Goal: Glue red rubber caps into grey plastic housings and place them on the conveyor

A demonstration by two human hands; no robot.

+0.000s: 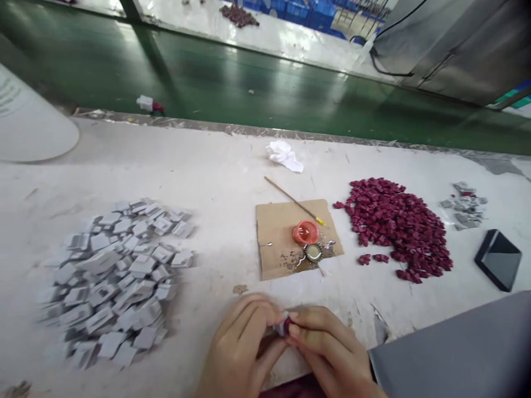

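Near the front edge of the table my two hands meet. My left hand (244, 342) pinches a small grey plastic piece (279, 328), mostly hidden by the fingers. With thumb and forefinger my right hand (327, 342) grips a small dark red plastic piece (287, 325) that touches the grey one. Whether the two are joined, I cannot tell. To the left lies a heap of grey plastic pieces (124, 276); to the right, a heap of dark red plastic pieces (394, 226).
Behind my hands, a cardboard sheet (269, 232) carries a red cup (306, 232) of liquid, a bottle cap (313, 253) and a thin stick (290, 198). Crumpled tissue (284, 155), a black device (498, 260) and small grey parts (464, 204) lie around. A green conveyor belt (249, 88) runs behind.
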